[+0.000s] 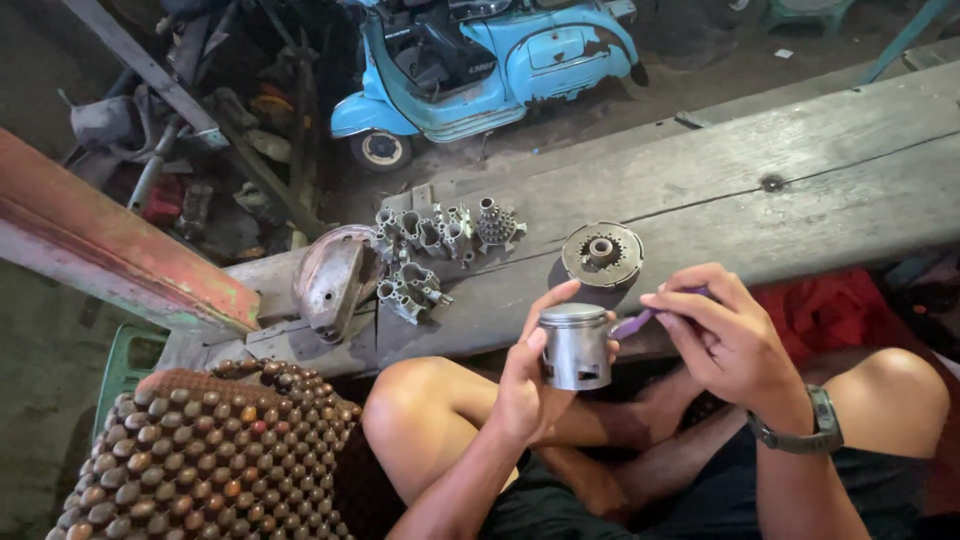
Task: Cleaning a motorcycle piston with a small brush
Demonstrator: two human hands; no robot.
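Metal piston (576, 347), likely heavy, rigid and slick, gripped round its skirt by left hand (525, 385); right hand (725, 340) pinches purple tool (640, 320).

Left hand (528, 385) grips a piston (576, 346); right hand (722, 335) pinches a purple tool (634, 322).

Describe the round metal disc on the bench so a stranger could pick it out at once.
Start from the long grey wooden bench running across the view. Near its front edge, just above the piston held in the left hand, lies a flat round clutch-like disc. Unlike the cluster of gear parts to its left, it lies alone, with a toothed central hub.
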